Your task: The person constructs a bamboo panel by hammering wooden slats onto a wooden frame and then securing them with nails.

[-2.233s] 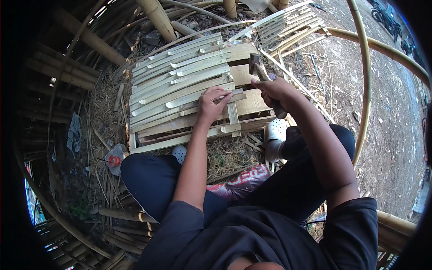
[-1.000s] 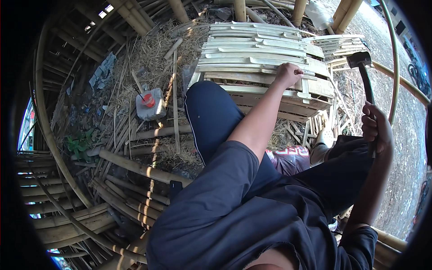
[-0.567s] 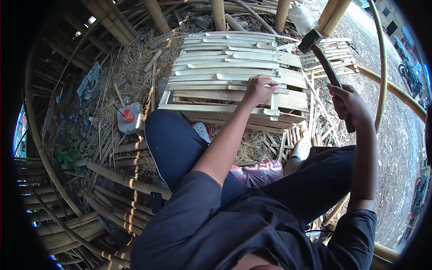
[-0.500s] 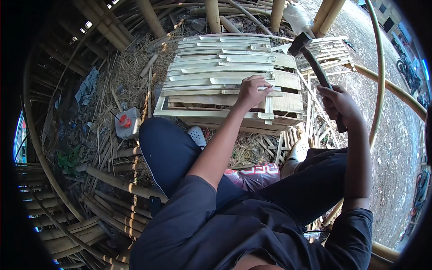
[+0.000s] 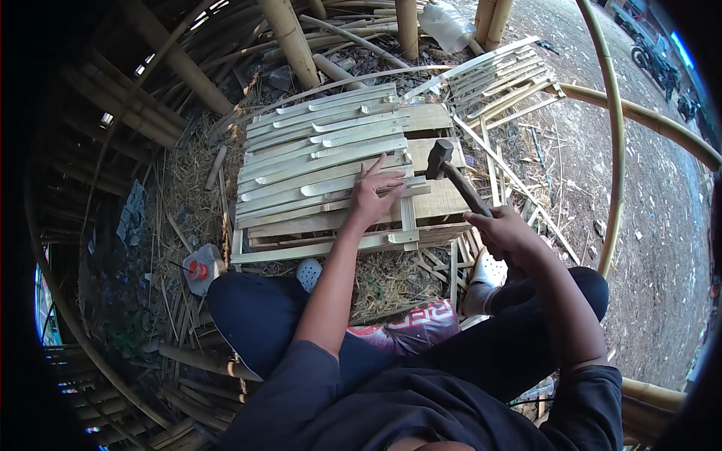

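My right hand [image 5: 500, 231] is wrapped round the wooden handle of a hammer [image 5: 465, 188]. The dark metal head is over the right end of a panel of pale bamboo slats [image 5: 301, 167], close to a crosswise strip [image 5: 408, 214]. On the slats near that strip rests my left hand [image 5: 374, 195], fingers spread and nothing visibly gripped. Several slats have curled, lifted ends. Beneath the panel are wider wooden boards [image 5: 440, 197], seen through gaps and at the right side. Whether the hammer head touches anything is unclear.
A second, smaller slatted piece [image 5: 504, 79] lies beyond at the right. A container with a red top [image 5: 198, 269] sits on the left. Bamboo posts [image 5: 289, 45] rise at the back, near a translucent plastic jug [image 5: 447, 26]. A curved bamboo pole [image 5: 615, 143] stands at the right.
The hammer has come down and left from its raised position to the slats' right end. My left hand's pinched fingers have spread apart. The whole view has shifted.
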`<state>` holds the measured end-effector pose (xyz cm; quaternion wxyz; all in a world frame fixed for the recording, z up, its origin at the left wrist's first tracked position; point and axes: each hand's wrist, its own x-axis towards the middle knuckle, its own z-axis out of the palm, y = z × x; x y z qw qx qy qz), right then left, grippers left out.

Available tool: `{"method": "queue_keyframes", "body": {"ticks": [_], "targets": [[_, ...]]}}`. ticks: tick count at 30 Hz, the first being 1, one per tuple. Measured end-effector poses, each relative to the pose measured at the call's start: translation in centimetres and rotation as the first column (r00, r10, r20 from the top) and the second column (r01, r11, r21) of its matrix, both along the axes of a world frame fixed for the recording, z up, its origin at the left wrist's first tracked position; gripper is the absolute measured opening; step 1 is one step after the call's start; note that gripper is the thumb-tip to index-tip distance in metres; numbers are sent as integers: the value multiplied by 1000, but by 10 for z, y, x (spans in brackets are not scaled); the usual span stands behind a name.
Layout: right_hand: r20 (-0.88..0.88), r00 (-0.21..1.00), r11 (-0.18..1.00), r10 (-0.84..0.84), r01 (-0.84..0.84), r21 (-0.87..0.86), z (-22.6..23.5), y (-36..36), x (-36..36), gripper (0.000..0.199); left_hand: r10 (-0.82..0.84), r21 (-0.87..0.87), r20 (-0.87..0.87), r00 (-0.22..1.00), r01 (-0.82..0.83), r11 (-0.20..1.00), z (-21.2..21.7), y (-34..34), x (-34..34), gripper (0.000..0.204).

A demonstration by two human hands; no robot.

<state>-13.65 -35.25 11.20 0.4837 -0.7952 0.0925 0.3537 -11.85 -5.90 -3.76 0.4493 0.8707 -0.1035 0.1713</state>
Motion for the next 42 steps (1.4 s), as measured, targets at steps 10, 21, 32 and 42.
{"method": "queue_keyframes", "body": {"ticks": [10,21,32,42], "targets": [[27,1000,999,2,0,-46,-14,6,17,39,-79,140,8,997,77,987,6,-2,-3,2],[29,999,998,23,-21,-55,-5,7,22,49,-24,28,61,998,22,999,1,-5,4,4],[11,1000,997,3,-2,-82,-5,4,20,50,58,177,110,992,-77,981,-4,-8,6,11],[50,998,996,32,-28,-80,-3,9,14,55,38,187,65,997,-49,981,-6,-7,5,11]]}}
